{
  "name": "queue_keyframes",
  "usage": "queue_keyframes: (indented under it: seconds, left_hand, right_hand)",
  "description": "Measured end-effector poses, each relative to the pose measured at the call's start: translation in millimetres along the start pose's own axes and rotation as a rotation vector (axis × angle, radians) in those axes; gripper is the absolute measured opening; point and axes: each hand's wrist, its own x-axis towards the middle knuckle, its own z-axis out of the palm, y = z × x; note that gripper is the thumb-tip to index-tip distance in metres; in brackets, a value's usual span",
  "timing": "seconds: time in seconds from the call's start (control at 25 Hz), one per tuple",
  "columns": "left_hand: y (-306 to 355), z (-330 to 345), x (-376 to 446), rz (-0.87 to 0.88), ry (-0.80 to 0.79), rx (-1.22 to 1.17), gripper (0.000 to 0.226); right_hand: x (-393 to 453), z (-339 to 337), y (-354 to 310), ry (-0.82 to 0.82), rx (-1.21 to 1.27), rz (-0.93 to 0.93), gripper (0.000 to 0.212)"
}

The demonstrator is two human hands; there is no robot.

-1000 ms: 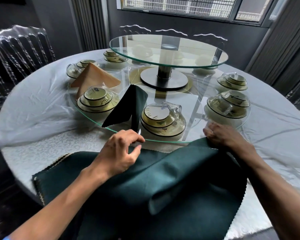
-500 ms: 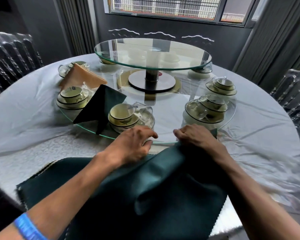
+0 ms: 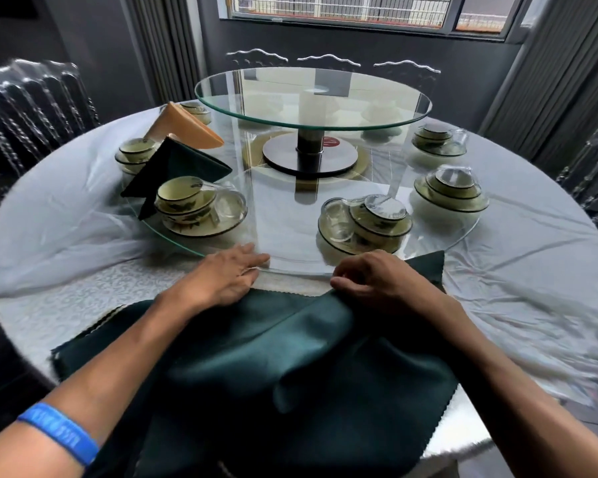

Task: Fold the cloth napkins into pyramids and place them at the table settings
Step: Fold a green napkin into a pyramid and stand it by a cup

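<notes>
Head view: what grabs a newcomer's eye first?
The big dark green napkin spread rumpled across the near table edge, with the left hand resting flat on it and the right hand pinching its far edge. Behind that, the two-tier glass turntable rises at the table's centre. At its left rim stand two finished pyramids, a green one and an orange one, among stacked cup settings.

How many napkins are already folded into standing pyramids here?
2: an orange napkin at the far left setting, and a dark green napkin just in front of it. Others may hide behind the glass turntable.
</notes>
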Motion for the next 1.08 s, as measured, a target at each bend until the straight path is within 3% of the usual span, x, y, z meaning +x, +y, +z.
queue_keyframes:
  seconds: [0.2, 0.4, 0.56, 0.64, 0.76, 0.88, 0.96, 1.08]
  left_hand:
    - [-29.7, -0.3, 0.5, -0.075, 0.017, -0.018, 0.047]
    - [-52.7, -0.6, 3.0, -0.111, 0.023, -0.053, 0.048]
    - [-54.0, -4.2, 0.7, -0.13, 0.01, -0.122, 0.048]
    - [-44.0, -5.5, -13.1, -0.132, 0.081, -0.213, 0.047]
    - [-15.5, 9.3, -71.3, -0.119, 0.372, -0.348, 0.044]
    - [7.8, 23.1, -140.8, -0.252, 0.451, -0.389, 0.064]
    - [8.8, 29.7, -166.7, -0.362, 0.324, -0.342, 0.089]
    - [1.0, 38.9, -182.0, -0.385, 0.169, -0.356, 0.125]
  right_hand:
    - [-13.3, 3.3, 1.2, 0.072, -0.024, -0.061, 0.038]
    - [-23.8, 11.6, 2.7, 0.056, -0.123, 0.111, 0.056]
    - [-28.7, 15.3, 1.9, 0.033, -0.173, 0.025, 0.066]
    - [-31.2, 16.3, 3.2, -0.013, -0.148, -0.013, 0.074]
    - [-37.2, 11.4, 3.6, -0.071, 0.046, 0.063, 0.073]
    - [-34.4, 8.4, 1.3, -0.153, 0.088, 0.097, 0.063]
    - [-31.6, 8.0, 1.3, -0.183, 0.168, 0.044, 0.042]
    - [-37.4, 5.6, 6.0, -0.165, 0.347, -0.053, 0.025]
